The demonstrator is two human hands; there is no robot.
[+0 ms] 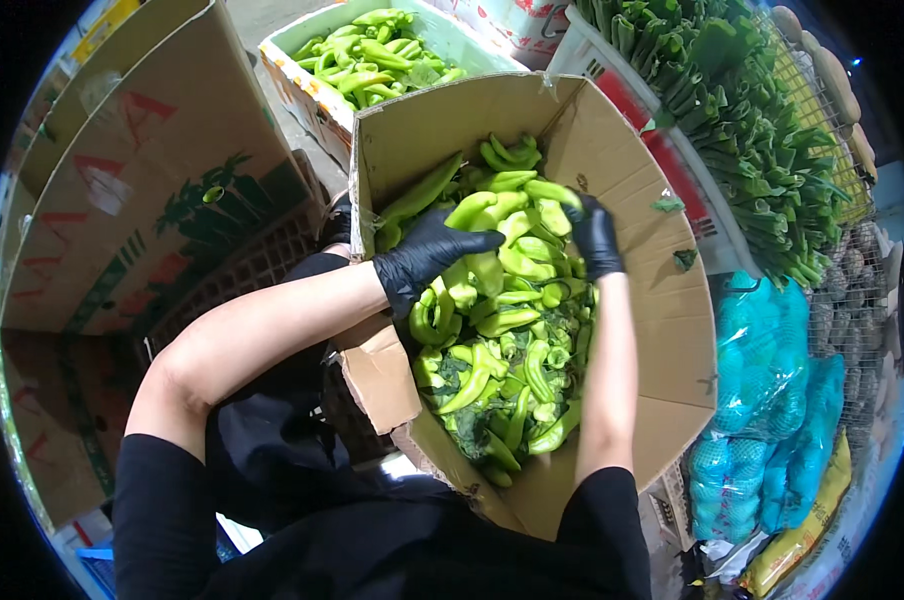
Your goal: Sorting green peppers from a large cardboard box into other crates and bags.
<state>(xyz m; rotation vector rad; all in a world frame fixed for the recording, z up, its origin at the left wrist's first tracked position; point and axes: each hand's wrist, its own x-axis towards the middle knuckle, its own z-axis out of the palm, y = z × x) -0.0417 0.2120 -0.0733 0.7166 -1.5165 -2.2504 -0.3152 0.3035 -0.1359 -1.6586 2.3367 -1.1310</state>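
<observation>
In a deep cardboard box before me lies a heap of light green peppers, mixed with dark wilted leaves. My left hand, in a black glove, reaches over the near left wall. Its thumb and fingers are around several peppers at the upper part of the heap. Across from it, my right hand, also gloved in black, is slightly blurred at the heap's right side. Its fingers touch the end of one long pepper; whether they grip it is hidden.
Beyond the box stands a foam box of green peppers. A tall printed carton is at left. To the right are a white crate with leafy green stalks and blue mesh bags. A torn flap bends outward near me.
</observation>
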